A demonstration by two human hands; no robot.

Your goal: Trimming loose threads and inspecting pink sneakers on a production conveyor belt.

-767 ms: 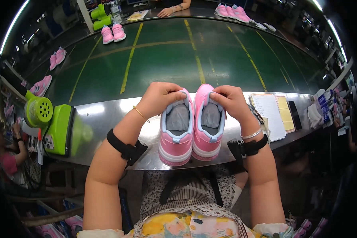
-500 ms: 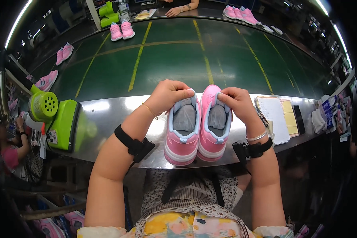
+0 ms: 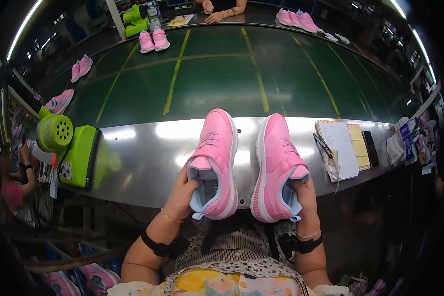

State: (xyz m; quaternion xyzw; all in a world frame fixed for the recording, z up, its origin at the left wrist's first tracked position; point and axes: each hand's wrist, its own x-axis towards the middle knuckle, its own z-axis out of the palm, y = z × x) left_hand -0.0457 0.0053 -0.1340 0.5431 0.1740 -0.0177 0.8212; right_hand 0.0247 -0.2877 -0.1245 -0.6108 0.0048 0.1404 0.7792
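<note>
I hold a pair of pink shoes with pale blue linings, toes pointing away from me, over the near edge of a steel bench (image 3: 148,163). My left hand (image 3: 182,190) grips the heel of the left shoe (image 3: 214,160). My right hand (image 3: 305,195) grips the heel of the right shoe (image 3: 276,165). The two shoes are a little apart and tilted outward. Black bands sit on both my forearms.
A lime green machine (image 3: 71,148) stands on the bench at left. A notebook with a pen (image 3: 338,148) lies at right. Beyond runs a green conveyor (image 3: 222,74) carrying more pink shoes (image 3: 153,40). Another person's hands (image 3: 217,12) rest at the far side.
The shoes were held high with their openings facing me and my hands over the toes; now my hands grip the heels lower down, and the shoes are apart.
</note>
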